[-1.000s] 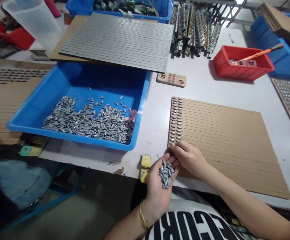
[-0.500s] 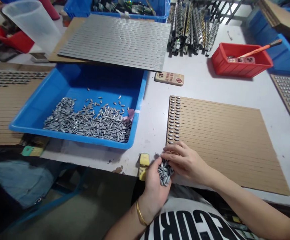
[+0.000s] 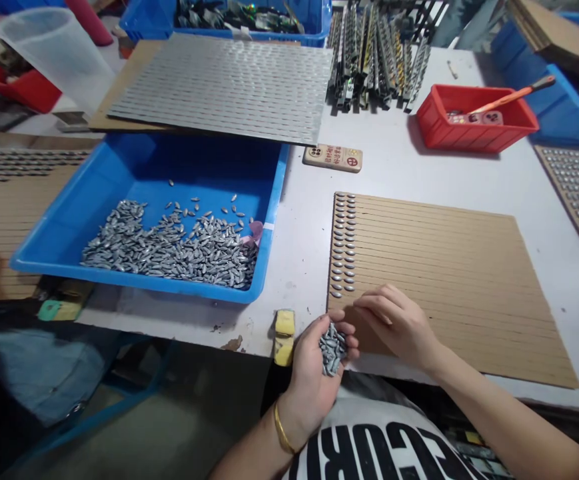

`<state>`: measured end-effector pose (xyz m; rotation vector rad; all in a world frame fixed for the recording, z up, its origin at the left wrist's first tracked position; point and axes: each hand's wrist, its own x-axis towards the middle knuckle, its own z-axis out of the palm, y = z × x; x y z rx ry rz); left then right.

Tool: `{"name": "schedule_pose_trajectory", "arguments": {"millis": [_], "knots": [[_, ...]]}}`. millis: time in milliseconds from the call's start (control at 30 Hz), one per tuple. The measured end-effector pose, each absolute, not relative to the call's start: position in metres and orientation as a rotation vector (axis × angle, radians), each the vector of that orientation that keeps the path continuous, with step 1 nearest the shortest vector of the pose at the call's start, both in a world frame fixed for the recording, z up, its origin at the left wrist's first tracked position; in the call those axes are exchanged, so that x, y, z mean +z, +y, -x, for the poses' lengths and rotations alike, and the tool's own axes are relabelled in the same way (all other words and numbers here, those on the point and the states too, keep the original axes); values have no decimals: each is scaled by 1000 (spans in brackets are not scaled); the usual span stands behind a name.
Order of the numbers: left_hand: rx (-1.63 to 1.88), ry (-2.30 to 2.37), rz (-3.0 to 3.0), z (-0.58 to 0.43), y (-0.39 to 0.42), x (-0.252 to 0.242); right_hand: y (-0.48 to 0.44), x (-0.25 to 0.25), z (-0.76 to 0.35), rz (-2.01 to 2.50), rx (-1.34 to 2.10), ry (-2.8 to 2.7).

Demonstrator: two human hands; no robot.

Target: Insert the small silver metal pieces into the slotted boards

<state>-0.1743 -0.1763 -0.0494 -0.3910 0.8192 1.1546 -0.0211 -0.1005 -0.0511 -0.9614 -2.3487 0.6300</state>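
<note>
My left hand (image 3: 314, 363) is cupped at the table's front edge and holds a handful of small grey metal pieces (image 3: 332, 348). My right hand (image 3: 399, 323) rests on the near left corner of a slotted cardboard sheet (image 3: 449, 280), fingers pinched together at a slot; anything between them is too small to see. Two short columns of metal pieces (image 3: 344, 247) fill the sheet's left edge. A blue tray (image 3: 134, 167) to the left holds a heap of the same grey pieces (image 3: 169, 247).
A filled silver sheet (image 3: 229, 87) lies across the tray's far side. Behind are a small printed card (image 3: 332, 158), a red bin with a brush (image 3: 474, 120), stacked metal strips (image 3: 379, 53), blue crates and a clear plastic jug (image 3: 54, 47). More cardboard sheets lie at both sides.
My right hand has left the handful in my left palm and moved right onto the cardboard sheet's corner. My left hand has stayed near the table edge.
</note>
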Motion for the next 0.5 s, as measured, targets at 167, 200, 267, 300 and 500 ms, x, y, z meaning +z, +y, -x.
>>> {"name": "schedule_pose_trajectory", "arguments": {"millis": [167,200,267,300,500], "knots": [[1148,832,411,175,-178,-51,-97,-67,23,977,477,-2377],[1154,829,413,175,-178,-50,-97,-69,24,978,437,-2398],[1166,822,413,176,-178,-50,-97,-73,26,990,359,-2442],[1171,817,413,176,-178,-49,-97,-74,27,1002,328,-2459],[1162,789,427,177,-177,-48,-96,-78,25,1049,275,-2510]]}}
